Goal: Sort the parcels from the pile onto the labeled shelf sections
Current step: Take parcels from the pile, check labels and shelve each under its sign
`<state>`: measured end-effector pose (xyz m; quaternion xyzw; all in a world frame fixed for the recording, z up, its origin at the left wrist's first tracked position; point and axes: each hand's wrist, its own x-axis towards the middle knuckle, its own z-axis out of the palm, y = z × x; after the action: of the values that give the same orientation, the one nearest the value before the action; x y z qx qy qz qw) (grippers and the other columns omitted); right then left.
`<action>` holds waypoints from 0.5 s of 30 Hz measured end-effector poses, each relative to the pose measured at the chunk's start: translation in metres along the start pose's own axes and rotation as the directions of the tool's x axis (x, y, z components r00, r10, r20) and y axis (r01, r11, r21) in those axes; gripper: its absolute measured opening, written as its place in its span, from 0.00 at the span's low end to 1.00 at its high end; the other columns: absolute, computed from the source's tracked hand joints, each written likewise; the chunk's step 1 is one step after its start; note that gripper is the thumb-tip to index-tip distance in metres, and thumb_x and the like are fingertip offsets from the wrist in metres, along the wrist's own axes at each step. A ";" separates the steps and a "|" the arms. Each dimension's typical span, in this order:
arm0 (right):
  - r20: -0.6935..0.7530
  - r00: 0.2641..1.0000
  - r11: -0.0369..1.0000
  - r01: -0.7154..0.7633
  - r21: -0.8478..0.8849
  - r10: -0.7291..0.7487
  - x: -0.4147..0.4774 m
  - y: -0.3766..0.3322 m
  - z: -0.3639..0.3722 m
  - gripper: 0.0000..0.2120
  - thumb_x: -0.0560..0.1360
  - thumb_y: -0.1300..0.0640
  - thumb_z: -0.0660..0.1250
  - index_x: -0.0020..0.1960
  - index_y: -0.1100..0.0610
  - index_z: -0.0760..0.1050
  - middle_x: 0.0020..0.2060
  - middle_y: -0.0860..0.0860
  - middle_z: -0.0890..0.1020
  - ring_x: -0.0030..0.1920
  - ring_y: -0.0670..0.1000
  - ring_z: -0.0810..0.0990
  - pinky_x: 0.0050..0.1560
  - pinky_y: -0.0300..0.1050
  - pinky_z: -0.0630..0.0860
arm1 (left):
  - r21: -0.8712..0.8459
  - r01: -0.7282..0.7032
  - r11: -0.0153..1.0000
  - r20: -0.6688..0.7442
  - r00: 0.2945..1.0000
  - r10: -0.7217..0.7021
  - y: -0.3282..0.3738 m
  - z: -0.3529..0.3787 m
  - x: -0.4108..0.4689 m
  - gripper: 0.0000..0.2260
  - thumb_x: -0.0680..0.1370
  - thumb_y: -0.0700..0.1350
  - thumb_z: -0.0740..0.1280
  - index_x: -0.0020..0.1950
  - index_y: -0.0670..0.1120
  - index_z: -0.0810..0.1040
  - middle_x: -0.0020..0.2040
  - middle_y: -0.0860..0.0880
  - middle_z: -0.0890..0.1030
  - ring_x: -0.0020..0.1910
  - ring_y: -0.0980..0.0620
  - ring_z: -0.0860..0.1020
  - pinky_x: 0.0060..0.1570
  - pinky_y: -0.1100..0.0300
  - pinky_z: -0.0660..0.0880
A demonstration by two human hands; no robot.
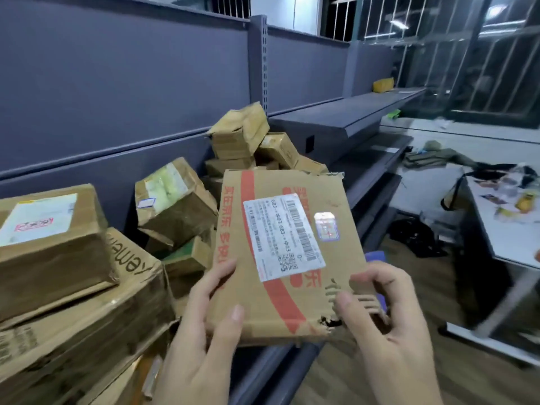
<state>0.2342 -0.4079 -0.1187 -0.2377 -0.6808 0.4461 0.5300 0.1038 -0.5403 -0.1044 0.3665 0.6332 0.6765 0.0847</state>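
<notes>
A person's 2 bare hands hold a flat cardboard parcel (pixel 280 252) up in front of a grey shelf unit (pixel 344 127). The left hand (pixel 204 325) grips the parcel's lower left corner, thumb on top; the right hand (pixel 380 317) pinches its torn lower right corner. A white shipping label (pixel 283 235) faces the camera, its print too small to read. Behind, a pile of boxes (pixel 181 206) crowds the shelf's left end; the shelf's right end is mostly bare. This looks like the label-checking step; next, the parcel needs carrying to its matching section, which is not identifiable here
</notes>
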 end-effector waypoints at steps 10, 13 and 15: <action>-0.103 0.962 0.955 -0.265 -0.131 0.252 -0.098 0.038 -0.026 0.19 0.58 0.40 0.68 0.47 0.45 0.76 0.47 0.48 0.82 0.31 0.40 0.75 0.34 0.29 0.68 | 0.142 0.101 0.985 0.054 0.992 -0.110 -0.058 0.018 -0.077 0.16 0.62 0.61 0.65 0.49 0.63 0.77 0.62 0.65 0.74 0.57 0.66 0.76 0.50 0.73 0.72; -0.053 0.973 0.957 -0.231 -0.174 0.225 -0.110 0.050 -0.027 0.18 0.60 0.40 0.68 0.47 0.47 0.75 0.47 0.50 0.82 0.32 0.43 0.78 0.34 0.38 0.73 | 0.206 0.079 0.975 -0.009 0.997 -0.079 -0.061 0.016 -0.086 0.14 0.63 0.60 0.67 0.47 0.63 0.78 0.58 0.54 0.78 0.55 0.60 0.77 0.51 0.69 0.72; -0.015 0.980 0.962 -0.198 -0.189 0.199 -0.113 0.061 -0.026 0.17 0.62 0.42 0.67 0.48 0.47 0.75 0.50 0.51 0.81 0.36 0.52 0.82 0.35 0.50 0.78 | 0.278 0.054 0.959 -0.045 0.998 -0.043 -0.063 0.013 -0.089 0.12 0.65 0.63 0.67 0.46 0.64 0.77 0.56 0.49 0.79 0.52 0.58 0.78 0.47 0.66 0.73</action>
<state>0.2860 -0.4587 -0.2272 -0.3534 -0.6940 0.4306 0.4561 0.1534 -0.5700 -0.1974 0.3460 0.7326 0.5851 0.0362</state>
